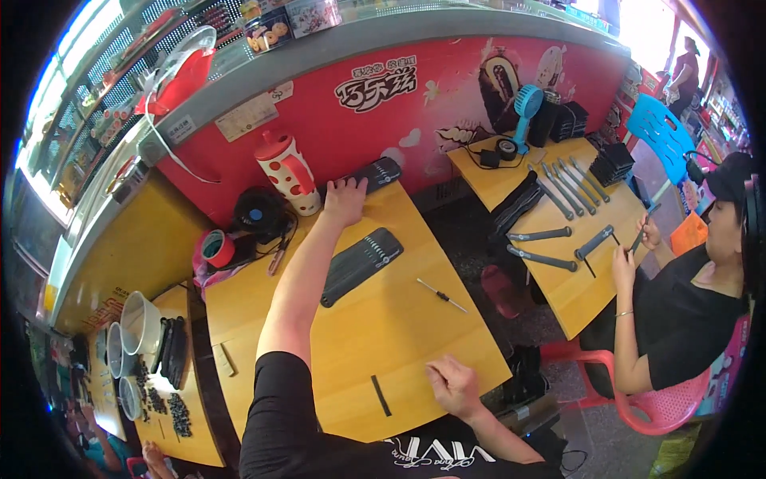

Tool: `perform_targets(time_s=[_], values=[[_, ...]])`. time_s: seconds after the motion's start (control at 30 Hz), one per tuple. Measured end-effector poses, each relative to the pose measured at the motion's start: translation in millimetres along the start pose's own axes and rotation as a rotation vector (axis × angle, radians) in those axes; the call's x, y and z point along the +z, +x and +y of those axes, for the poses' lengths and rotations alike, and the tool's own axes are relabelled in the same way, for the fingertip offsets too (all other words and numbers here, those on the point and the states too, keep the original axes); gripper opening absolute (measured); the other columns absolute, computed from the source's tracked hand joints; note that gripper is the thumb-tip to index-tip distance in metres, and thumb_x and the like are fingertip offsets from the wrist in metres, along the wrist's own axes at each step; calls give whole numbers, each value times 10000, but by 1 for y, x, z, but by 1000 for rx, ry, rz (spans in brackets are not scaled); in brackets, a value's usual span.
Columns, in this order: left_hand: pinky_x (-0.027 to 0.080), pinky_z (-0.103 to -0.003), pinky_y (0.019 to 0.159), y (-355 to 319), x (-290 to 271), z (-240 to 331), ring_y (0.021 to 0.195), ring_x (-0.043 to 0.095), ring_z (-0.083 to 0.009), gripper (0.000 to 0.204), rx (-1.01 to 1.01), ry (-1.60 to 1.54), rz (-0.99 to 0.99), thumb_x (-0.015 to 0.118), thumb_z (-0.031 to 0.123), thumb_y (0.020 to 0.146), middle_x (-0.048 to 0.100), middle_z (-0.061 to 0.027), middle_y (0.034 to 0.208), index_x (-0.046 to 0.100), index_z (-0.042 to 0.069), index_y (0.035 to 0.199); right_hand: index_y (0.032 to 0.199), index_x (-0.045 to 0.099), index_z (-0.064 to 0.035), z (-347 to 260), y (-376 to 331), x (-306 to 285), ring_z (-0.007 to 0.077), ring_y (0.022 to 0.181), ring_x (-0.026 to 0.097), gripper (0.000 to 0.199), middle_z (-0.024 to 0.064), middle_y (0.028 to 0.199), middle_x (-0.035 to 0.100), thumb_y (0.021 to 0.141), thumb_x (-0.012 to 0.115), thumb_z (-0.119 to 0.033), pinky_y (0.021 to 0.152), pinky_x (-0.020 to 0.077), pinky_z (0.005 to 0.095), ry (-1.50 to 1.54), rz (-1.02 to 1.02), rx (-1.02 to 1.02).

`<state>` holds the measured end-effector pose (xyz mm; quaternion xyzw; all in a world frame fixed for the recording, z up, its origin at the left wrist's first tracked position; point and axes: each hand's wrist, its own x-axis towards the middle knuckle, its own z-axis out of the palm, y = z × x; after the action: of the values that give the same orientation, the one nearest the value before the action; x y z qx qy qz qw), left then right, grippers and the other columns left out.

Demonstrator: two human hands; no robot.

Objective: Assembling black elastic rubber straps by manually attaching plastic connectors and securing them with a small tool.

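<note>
My left hand (pixel 345 201) reaches to the far side of the wooden table (pixel 375 335), its fingers bent over the near end of a stack of flat black straps (pixel 381 174). A second group of black straps (pixel 361 265), with pale marks at the rounded end, lies nearer on the table. My right hand (pixel 455 386) rests at the near right of the table with its fingers curled in; nothing shows in them. A short black strip (pixel 381 396) lies to its left. Farther off is a thin tool with a black grip and metal shaft (pixel 441 294).
A spotted cup with a red lid (pixel 287 174), a small black fan (pixel 259 210) and a red roll (pixel 216 249) stand at the far left. To the right, a co-worker (pixel 678 295) handles a dark strap at another table (pixel 550 307). Clear tubs (pixel 140 323) stand left.
</note>
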<state>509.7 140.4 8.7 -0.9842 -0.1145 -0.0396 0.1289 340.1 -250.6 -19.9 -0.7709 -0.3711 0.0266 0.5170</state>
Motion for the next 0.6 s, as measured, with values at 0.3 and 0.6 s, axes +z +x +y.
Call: perform_targets(time_s=[0.3,0.6], values=[[445,-499,938,45,15,-4,1103,571,-377,384,13,-58,-103,583,103,816,526,-191,1212,551,53,1196,869,650,7,0,6,0,246,544,566,47,116,688,575,828,672,5,487,428,320,47,18,44],[476,-509,895,49,12,-5,1068,595,-412,397,-27,-43,-105,566,65,818,544,-232,1228,483,31,1205,899,651,-15,2,4,-3,298,615,617,73,119,751,614,858,674,-70,516,477,369,48,-16,39]])
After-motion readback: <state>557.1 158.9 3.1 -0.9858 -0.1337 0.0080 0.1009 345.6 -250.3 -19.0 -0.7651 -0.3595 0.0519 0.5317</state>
